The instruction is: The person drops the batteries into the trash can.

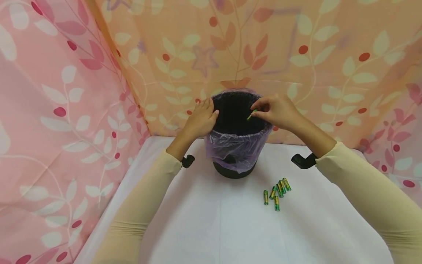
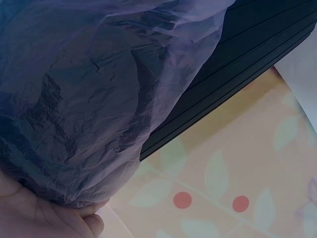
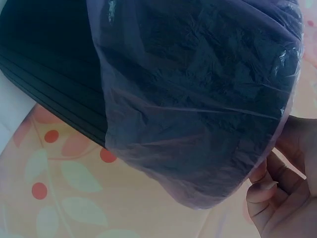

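Observation:
In the head view a black bin (image 1: 234,174) stands upright, lined with a thin purple plastic bag (image 1: 235,148) folded over its rim. My left hand (image 1: 202,118) rests at the left of the rim, fingers fairly straight and thumb tip over the edge. The left wrist view has this hand's fingers (image 2: 74,220) against the bag. Over the right side of the opening, my right hand (image 1: 278,111) pinches a green-and-yellow battery (image 1: 250,116) between thumb and fingers, tilted downward. In the right wrist view the battery is hidden behind the bag's edge.
Several green-and-yellow batteries (image 1: 276,203) lie on the white tabletop (image 1: 197,227), in front of the bin and to its right. Flowered cloth (image 1: 237,44) hangs behind the bin and at both sides. Black camera mounts (image 1: 302,161) jut from the wrists.

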A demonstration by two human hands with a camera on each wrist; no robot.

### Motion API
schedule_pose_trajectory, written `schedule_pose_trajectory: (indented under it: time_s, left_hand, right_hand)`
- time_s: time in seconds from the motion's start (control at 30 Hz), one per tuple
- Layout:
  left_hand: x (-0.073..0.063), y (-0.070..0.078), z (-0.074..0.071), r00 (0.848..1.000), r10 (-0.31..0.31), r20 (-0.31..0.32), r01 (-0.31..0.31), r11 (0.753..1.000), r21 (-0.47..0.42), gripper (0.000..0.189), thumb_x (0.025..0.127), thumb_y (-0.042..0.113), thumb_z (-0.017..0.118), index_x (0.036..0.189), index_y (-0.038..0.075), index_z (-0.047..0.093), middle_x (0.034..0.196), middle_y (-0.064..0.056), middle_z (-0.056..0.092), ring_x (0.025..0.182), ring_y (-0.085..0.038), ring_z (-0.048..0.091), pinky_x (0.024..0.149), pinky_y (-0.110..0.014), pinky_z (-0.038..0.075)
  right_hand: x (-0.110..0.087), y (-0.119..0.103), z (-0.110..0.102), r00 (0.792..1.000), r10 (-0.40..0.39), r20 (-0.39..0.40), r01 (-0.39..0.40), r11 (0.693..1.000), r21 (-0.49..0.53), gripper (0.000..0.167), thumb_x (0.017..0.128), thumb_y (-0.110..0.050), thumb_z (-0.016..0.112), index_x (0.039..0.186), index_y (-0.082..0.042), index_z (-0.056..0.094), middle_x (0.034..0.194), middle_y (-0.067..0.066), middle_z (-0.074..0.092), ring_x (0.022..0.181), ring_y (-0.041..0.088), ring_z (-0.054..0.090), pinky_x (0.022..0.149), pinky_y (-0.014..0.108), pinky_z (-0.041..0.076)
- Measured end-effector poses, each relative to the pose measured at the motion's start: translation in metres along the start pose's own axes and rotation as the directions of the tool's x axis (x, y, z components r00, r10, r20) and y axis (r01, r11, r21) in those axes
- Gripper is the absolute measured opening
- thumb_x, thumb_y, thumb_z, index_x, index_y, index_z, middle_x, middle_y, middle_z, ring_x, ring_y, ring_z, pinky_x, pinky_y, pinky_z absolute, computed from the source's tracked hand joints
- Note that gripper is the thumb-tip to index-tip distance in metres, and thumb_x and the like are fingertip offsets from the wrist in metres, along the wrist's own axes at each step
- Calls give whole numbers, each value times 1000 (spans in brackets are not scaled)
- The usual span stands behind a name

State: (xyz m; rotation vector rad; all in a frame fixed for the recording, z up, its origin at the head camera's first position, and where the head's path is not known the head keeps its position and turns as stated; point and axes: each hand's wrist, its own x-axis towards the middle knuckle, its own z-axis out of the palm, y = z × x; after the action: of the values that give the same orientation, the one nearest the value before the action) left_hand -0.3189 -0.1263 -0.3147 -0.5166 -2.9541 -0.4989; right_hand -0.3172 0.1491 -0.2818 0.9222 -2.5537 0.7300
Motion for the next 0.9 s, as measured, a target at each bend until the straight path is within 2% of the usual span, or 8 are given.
schedule_pose_trajectory:
  time_s: [0.4, 0.63, 0.8, 0.9]
  left_hand:
    - [3, -1, 0, 1000, 17, 11, -17, 1000, 1, 65, 111, 36, 26, 159, -5, 14, 168, -20, 10, 156, -31, 3, 126, -41, 0]
    - [2, -3, -1, 1000, 14, 8, -14, 1000, -12, 65, 111, 36, 25, 160, -4, 13, 168, -20, 9, 156, -30, 2, 126, -39, -2]
    - [2, -4, -2, 1000, 11, 7, -11, 1000, -15, 64, 111, 35, 26, 160, -4, 13, 168, -20, 9, 156, -29, 2, 126, -38, -2]
    - [2, -4, -2, 1000, 11, 8, -11, 1000, -15, 64, 111, 35, 26, 159, -5, 13, 168, -20, 9, 156, -29, 2, 125, -38, -3]
  right_hand:
    - [8, -4, 1, 999, 38, 9, -38, 999, -27, 19, 86, -16, 83, 103, -8, 80, 81, 3, 73, 68, 17, 56, 60, 27, 42]
    - [0, -11, -9, 1000, 14, -16, -13, 999, 30, 15, 86, -13, 82, 101, -8, 81, 85, 4, 76, 69, 17, 58, 61, 20, 43]
    - [-9, -18, -19, 1000, -7, -20, 8, 999, 40, 14, 87, -12, 82, 100, -8, 81, 78, 1, 73, 66, 15, 58, 57, 18, 42]
    - [-17, -21, -22, 1000, 7, -5, -7, 998, 56, 14, 87, -13, 81, 100, -9, 81, 74, 1, 71, 58, 12, 61, 55, 19, 43]
